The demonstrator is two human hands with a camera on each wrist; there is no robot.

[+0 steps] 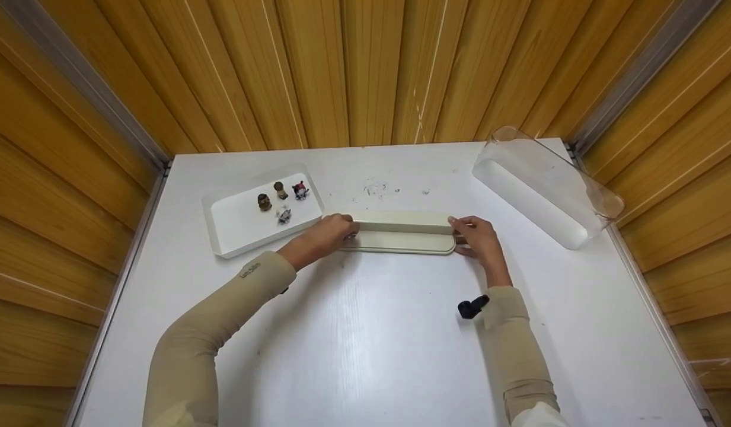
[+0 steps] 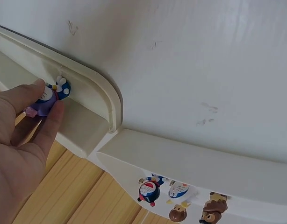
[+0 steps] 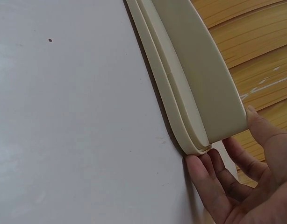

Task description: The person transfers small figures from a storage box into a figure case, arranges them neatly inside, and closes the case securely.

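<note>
My left hand [image 1: 325, 236] pinches a small blue, white and purple cat figurine [image 2: 49, 98] between thumb and fingers, as the left wrist view shows. It is at the left end of a cream stepped display base [image 1: 404, 242], over the lower step. Whether the figurine touches the base, I cannot tell. My right hand [image 1: 479, 238] holds the base's right end, thumb [image 3: 265, 128] on the raised step's corner and fingers at the lower rounded end. In the head view, the left hand hides the base's left end.
A shallow white tray [image 1: 232, 228] at the left holds several small figurines, among them a red-and-blue one [image 2: 149, 190] and a brown one [image 2: 213, 208]. Back right lies a long transparent cover [image 1: 534, 190]. Wood-patterned walls [image 1: 371, 71] enclose the white table [image 1: 365, 344].
</note>
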